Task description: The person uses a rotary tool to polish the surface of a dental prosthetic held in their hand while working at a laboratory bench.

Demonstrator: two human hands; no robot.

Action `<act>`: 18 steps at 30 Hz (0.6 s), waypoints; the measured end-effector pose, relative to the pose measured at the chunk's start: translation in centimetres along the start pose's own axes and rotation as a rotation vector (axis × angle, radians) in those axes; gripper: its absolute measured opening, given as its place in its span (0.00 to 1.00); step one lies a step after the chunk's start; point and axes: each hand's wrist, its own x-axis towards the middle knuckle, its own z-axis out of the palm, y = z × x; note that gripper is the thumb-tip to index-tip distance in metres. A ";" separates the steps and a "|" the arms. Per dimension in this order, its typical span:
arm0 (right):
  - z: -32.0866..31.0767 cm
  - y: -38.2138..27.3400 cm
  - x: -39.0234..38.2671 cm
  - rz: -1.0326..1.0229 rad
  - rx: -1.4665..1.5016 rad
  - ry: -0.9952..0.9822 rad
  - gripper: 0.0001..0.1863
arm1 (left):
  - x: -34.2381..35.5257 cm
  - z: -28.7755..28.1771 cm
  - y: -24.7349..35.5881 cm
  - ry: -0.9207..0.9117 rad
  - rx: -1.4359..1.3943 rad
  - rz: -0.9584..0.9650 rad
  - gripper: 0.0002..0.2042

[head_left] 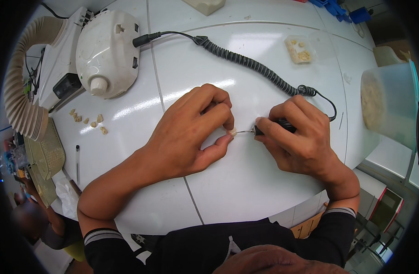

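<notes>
- Head view, nearest the camera: dark sleeves with striped cuffs come in over the desk's near edge; both forearms rest on the white desk (246, 182), which looks meant to steady fine work.
- Left hand (191, 132) pinches a small cream piece (233, 132) between thumb and fingertip, fingers clamped on it, near the middle of the desk.
- Right hand (296, 137) grips a black rotary handpiece (275, 126) pen-fashion, fingers closed round it; its thin tip meets the piece.
- Coiled black cord (246, 61) runs from the handpiece toward the far left corner, to a white control unit (106, 50).
- More small cream pieces (88, 119) lie loose by the left edge, well apart from the hands.
- Ribbed beige hose (22, 96) curves along the left edge.
- Clear tub (387, 102) stands at the right edge.
</notes>
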 end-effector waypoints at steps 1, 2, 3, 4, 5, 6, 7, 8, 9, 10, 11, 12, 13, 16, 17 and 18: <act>0.0 0.0 0.0 0.001 0.000 0.000 0.17 | 0.0 0.0 0.0 0.000 0.000 0.001 0.12; 0.0 0.0 0.0 -0.002 -0.005 0.003 0.17 | 0.0 0.0 0.0 -0.001 -0.005 0.000 0.12; 0.0 -0.1 -0.1 -0.004 -0.011 0.005 0.17 | 0.0 0.0 0.0 -0.001 -0.010 0.000 0.13; 0.1 -0.1 -0.1 -0.006 -0.009 0.005 0.17 | 0.0 0.0 0.1 -0.001 -0.008 -0.002 0.13; 0.2 -0.1 -0.1 -0.006 -0.009 0.006 0.17 | -0.1 -0.1 0.1 -0.007 -0.006 -0.007 0.13; 0.3 -0.1 0.0 -0.006 -0.009 0.006 0.17 | -0.1 -0.1 0.1 -0.014 -0.004 -0.013 0.13; 0.3 -0.1 0.0 -0.006 -0.009 0.006 0.17 | -0.1 -0.1 0.1 -0.013 -0.005 -0.012 0.13; 0.3 -0.1 0.0 -0.005 -0.009 0.005 0.17 | -0.1 0.0 0.0 -0.008 -0.004 -0.003 0.13; 0.3 -0.2 0.0 -0.005 -0.010 0.005 0.17 | -0.1 0.0 0.0 -0.002 -0.002 0.006 0.13; 0.3 -0.1 0.0 -0.005 -0.010 0.005 0.17 | -0.1 0.0 0.0 -0.002 -0.003 0.006 0.13; 0.3 -0.1 -0.1 -0.006 -0.010 0.010 0.17 | -0.1 0.0 0.0 -0.004 0.001 0.007 0.13; 0.3 -0.1 -0.1 -0.006 -0.011 0.014 0.17 | -0.1 0.0 0.0 -0.006 0.006 0.007 0.13; 0.3 -0.1 -0.1 -0.006 -0.011 0.014 0.17 | -0.1 0.0 0.0 -0.005 0.006 0.006 0.13; 0.3 -0.1 -0.1 -0.005 -0.007 0.012 0.16 | -0.1 0.0 0.1 -0.010 -0.003 -0.004 0.13; 0.3 -0.1 -0.1 -0.007 -0.008 0.009 0.16 | -0.1 0.0 0.1 -0.011 0.000 -0.003 0.13; 0.3 -0.1 -0.1 -0.009 -0.008 0.006 0.16 | -0.1 -0.1 0.1 -0.011 0.003 -0.003 0.13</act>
